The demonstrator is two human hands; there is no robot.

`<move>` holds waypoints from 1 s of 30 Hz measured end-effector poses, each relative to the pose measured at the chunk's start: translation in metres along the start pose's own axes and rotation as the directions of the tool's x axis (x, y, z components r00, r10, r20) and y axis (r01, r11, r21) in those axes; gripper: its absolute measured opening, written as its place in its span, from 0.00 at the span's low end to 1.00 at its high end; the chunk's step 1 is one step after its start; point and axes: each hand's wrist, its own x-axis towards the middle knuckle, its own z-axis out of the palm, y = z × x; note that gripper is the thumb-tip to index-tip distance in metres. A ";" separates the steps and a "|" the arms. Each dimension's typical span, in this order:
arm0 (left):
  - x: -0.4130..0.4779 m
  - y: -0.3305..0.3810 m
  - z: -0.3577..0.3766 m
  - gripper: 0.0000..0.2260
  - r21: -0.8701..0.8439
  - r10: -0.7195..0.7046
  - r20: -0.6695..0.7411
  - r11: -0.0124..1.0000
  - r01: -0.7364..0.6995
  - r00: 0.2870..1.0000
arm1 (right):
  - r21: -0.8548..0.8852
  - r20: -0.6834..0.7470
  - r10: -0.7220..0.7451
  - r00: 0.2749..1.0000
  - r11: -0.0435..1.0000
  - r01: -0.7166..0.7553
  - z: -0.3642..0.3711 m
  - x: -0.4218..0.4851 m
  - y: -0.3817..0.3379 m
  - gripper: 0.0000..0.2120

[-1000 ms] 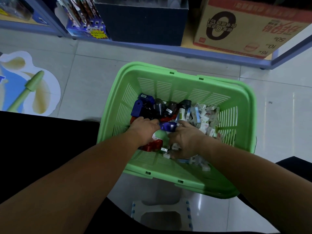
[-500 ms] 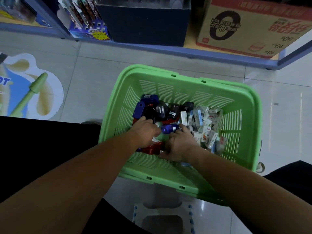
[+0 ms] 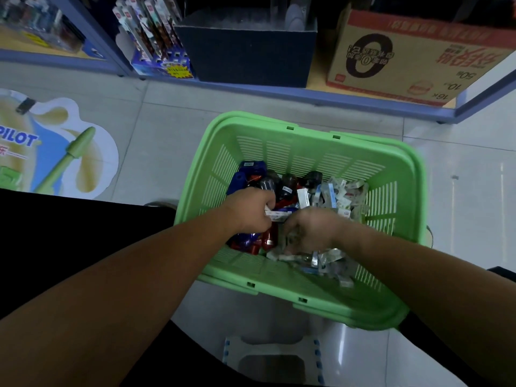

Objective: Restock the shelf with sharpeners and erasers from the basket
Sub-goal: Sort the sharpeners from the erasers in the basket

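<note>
- The basket [image 3: 307, 132] sits on the floor before the shelf [image 3: 279, 93], as it did a second ago. Only my view has slid a little.
- The left hand [image 3: 248, 210] was lying flat on the sharpeners [image 3: 287, 185]. Now it is lifted off them, fingers curled round a small white packet [image 3: 275, 217], an eraser by the look of it.
- The right hand [image 3: 310, 233] has shifted to the near side of the erasers [image 3: 340, 196] and is blurred. Its fingers point down into the pile, and I cannot tell whether they hold anything.
- I read this as a pick under way; nothing has reached the shelf yet.
- Counts, big things: one shelf, one basket, and one box [image 3: 405, 57] and one bin [image 3: 245, 48] on the shelf.
- Hands: two, both inside the basket.
- Sharpeners: seven or eight show — red, blue and dark — heaped in the basket's left half. More may lie buried.
- Erasers: too many and too jumbled to count. They fill the right half, plus the one packet in the left hand.
</note>
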 end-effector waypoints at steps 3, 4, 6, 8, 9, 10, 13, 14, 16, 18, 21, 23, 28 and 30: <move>-0.004 0.014 0.006 0.13 -0.187 -0.050 0.028 0.981 0.054 0.998 | 0.215 -0.186 0.123 0.975 0.973 -0.082 -0.033 -0.019 0.004 0.06; -0.005 0.021 0.009 0.13 -0.231 -0.054 0.041 0.971 0.062 0.998 | 0.255 -0.237 0.163 0.958 0.962 -0.100 -0.043 -0.025 0.005 0.04; -0.007 0.036 0.014 0.15 -0.295 -0.035 0.065 0.954 0.053 0.997 | 0.303 -0.307 0.223 0.925 0.944 -0.127 -0.055 -0.032 0.006 0.03; -0.007 0.053 0.018 0.17 -0.382 0.005 0.109 0.923 0.038 0.994 | 0.293 -0.345 0.233 0.909 0.947 -0.131 -0.057 -0.036 0.004 0.03; -0.007 0.061 0.019 0.19 -0.444 0.038 0.154 0.896 0.034 0.987 | 0.262 -0.362 0.223 0.905 0.956 -0.131 -0.057 -0.037 0.002 0.03; -0.008 0.067 0.021 0.21 -0.518 0.079 0.216 0.854 0.046 0.973 | 0.226 -0.379 0.212 0.901 0.965 -0.132 -0.056 -0.038 0.001 0.03; -0.007 0.062 0.026 0.21 -0.630 0.099 0.321 0.765 0.134 0.942 | 0.132 -0.398 0.193 0.897 0.979 -0.152 -0.051 -0.039 -0.002 0.05; -0.007 0.052 0.027 0.16 -0.585 0.060 0.290 0.801 0.127 0.955 | 0.095 -0.393 0.186 0.901 0.982 -0.162 -0.048 -0.039 -0.001 0.06; -0.007 0.027 0.029 0.12 -0.374 -0.009 0.227 0.923 0.095 0.974 | 0.004 -0.373 0.147 0.916 0.988 -0.157 -0.037 -0.037 0.000 0.07; -0.010 0.006 0.027 0.17 -0.106 -0.026 0.254 0.993 0.054 0.967 | -0.071 -0.353 0.080 0.932 0.991 -0.112 -0.024 -0.032 -0.002 0.08; -0.013 -0.007 0.019 0.18 0.301 0.014 0.298 0.947 -0.108 0.954 | -0.088 -0.235 0.021 0.972 0.995 -0.043 -0.002 -0.018 -0.010 0.10; -0.011 -0.006 0.015 0.14 0.411 0.035 0.317 0.895 -0.171 0.948 | -0.116 -0.152 -0.002 0.988 0.993 -0.016 0.015 -0.007 -0.015 0.13; -0.009 -0.011 0.008 0.04 0.389 -0.059 0.337 0.917 -0.082 0.940 | -0.262 -0.096 0.012 0.995 0.964 -0.037 0.036 0.012 -0.013 0.20; -0.007 -0.019 0.002 0.07 0.296 -0.075 0.320 0.955 -0.024 0.944 | -0.286 -0.139 0.020 0.990 0.956 -0.060 0.037 0.018 -0.013 0.25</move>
